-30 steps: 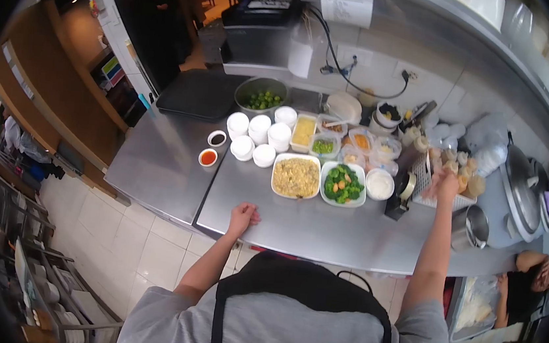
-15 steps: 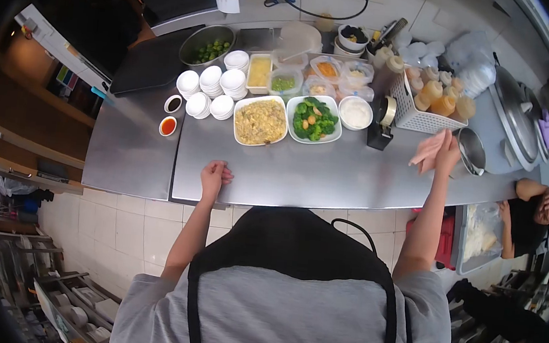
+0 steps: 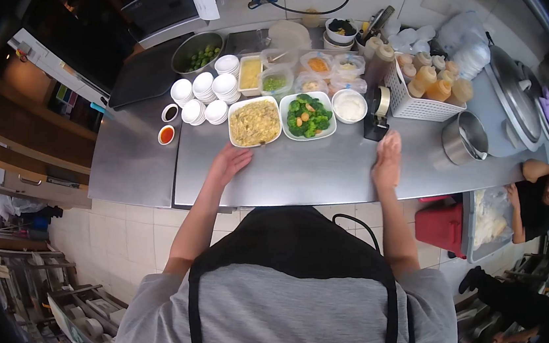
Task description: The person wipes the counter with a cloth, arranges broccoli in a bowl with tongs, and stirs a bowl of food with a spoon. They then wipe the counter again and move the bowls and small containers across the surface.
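My left hand [image 3: 230, 162] is open and empty, palm partly up, just below the white bowl of yellow rice-like food [image 3: 255, 122]. At the front of the black tape dispenser [image 3: 377, 118], my right hand [image 3: 388, 161] presses a pink cloth [image 3: 392, 140] to the steel counter; the cloth is mostly hidden by the fingers. A square white bowl of broccoli [image 3: 309, 116] stands beside the rice-like food, with a round bowl of white food [image 3: 349, 106] to its right.
Stacked white cups [image 3: 192, 111] and two sauce cups [image 3: 166, 134] stand on the left. Tubs of chopped food [image 3: 276, 80] line the back. On the right are a bottle basket [image 3: 429, 110], a metal pot [image 3: 463, 138] and a large lid [image 3: 510, 95]. Another person's arm [image 3: 517, 211] is at far right.
My right hand has moved left with the pink cloth, from beside the metal pot to the tape dispenser. My left hand has shifted toward the bowl and its fingers have opened. The view has turned slightly.
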A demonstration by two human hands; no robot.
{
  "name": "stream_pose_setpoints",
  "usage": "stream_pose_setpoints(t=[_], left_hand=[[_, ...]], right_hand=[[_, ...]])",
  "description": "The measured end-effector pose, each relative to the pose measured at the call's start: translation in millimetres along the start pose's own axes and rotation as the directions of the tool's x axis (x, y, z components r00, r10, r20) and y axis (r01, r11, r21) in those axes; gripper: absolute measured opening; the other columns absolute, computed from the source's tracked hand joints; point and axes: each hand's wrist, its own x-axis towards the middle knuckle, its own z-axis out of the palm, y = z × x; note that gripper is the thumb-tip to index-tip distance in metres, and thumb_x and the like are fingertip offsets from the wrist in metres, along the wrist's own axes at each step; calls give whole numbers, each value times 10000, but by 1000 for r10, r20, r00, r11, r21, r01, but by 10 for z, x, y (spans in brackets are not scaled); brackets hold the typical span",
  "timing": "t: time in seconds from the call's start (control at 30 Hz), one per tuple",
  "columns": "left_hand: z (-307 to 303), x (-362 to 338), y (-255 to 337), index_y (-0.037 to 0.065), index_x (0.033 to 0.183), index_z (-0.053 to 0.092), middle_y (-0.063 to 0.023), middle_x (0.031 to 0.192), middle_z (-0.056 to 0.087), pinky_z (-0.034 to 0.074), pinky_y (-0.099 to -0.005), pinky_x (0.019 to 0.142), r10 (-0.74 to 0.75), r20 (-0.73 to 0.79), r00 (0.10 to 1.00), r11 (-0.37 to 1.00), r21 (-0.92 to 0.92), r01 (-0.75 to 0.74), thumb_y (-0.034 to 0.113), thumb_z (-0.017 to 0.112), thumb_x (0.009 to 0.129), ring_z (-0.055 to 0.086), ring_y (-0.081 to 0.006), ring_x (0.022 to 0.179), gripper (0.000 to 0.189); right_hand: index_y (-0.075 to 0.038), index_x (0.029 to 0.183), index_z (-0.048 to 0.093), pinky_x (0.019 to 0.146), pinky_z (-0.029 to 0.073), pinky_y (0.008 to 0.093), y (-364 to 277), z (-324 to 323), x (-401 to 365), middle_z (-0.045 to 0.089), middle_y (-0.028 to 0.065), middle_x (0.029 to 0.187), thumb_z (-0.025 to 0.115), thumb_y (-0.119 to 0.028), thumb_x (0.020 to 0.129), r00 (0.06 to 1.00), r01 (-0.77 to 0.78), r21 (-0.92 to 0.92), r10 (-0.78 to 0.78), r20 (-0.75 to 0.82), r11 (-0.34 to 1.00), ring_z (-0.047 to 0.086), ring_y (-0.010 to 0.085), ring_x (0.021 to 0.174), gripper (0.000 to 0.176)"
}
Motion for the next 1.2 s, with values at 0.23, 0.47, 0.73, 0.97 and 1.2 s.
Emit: stream_pose_setpoints(t=[0.23, 0.47, 0.73, 0.97, 1.2], left_hand=[[202, 296, -48, -26, 1217, 295, -230, 1156, 454, 454, -425, 890, 107, 20, 994, 994, -24, -107, -43, 355, 772, 508, -348, 1043, 449], [80, -248, -71, -68, 1161, 359, -222, 1114, 500, 521, -405, 787, 36, 41, 999, 999, 0, -36, -38, 386, 730, 551, -332, 981, 433], [495, -915, -112, -74, 1132, 377, -214, 1055, 534, 536, -383, 752, -190, 257, 948, 969, 204, 139, -45, 407, 755, 586, -312, 919, 380], [350, -669, -110, -15, 1195, 358, -195, 1114, 510, 524, -364, 773, 83, 140, 987, 990, -127, -65, -38, 450, 732, 559, -322, 974, 472], [387, -1053, 166, 33, 1232, 334, -159, 1095, 526, 529, -345, 725, 150, 47, 988, 940, 304, -157, -61, 384, 761, 585, -284, 932, 483]], right_hand=[[22, 1124, 475, 783, 469, 329, -764, -275, -180, 565, 135, 1062, 393, -40, 862, 773, -544, 555, 119, 623, 630, 583, 260, 887, 281], [-38, 1185, 418, 808, 459, 313, -1214, -220, -126, 536, 112, 1096, 382, -189, 921, 560, -764, 437, -152, 815, -475, 553, 193, 916, 307], [-35, 1122, 469, 784, 487, 359, -2162, -525, 574, 561, 152, 1033, 351, -394, 886, 455, -761, -89, -627, 633, -642, 577, 251, 925, 445], [-38, 1021, 517, 543, 508, 393, -2460, 223, -24, 595, 161, 919, 242, -395, 911, 331, -868, -18, -605, 724, -497, 604, 264, 733, 464], [-69, 1222, 407, 904, 410, 328, -2335, -389, 391, 585, 133, 1024, 300, -339, 933, 628, -607, 151, -355, 693, -780, 551, 229, 977, 410]])
